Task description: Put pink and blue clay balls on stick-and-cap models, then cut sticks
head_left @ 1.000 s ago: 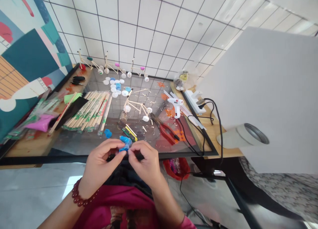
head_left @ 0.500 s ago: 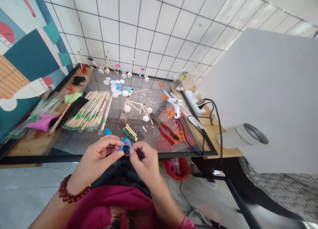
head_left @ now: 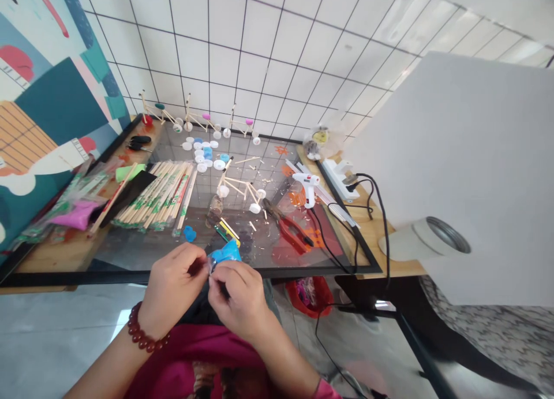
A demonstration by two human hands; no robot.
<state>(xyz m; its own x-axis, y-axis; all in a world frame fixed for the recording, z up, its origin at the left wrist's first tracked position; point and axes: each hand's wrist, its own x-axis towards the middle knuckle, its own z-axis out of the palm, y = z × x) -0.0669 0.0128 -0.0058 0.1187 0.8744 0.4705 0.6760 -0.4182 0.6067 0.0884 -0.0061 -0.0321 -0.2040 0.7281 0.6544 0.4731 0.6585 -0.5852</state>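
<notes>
Near the table's front edge, my left hand (head_left: 177,278) and my right hand (head_left: 240,292) pinch a small clear plastic bag with soft blue clay (head_left: 225,252) in it. Both hands have their fingers closed on the plastic, close together. The blue part sticks out beyond my right fingers; the gripped edge is mostly hidden. Just past the bag lie a utility knife (head_left: 229,232) in green and yellow and a loose blue piece (head_left: 189,232). Farther back stands a small tricycle-like frame of sticks (head_left: 240,185) with white bottle-cap wheels.
Bundled wrapped chopsticks (head_left: 158,197) lie left, beside a purple packet (head_left: 75,214). Red-handled pliers (head_left: 294,231) and a white glue gun (head_left: 308,185) with a trailing cord are on the right. White and blue caps (head_left: 203,156) and several finished stick frames (head_left: 201,122) stand behind.
My hands have turned the bag, and its blue part now points away from me, above my right fingers. My right hand has moved slightly left and down. Both hands keep hold.
</notes>
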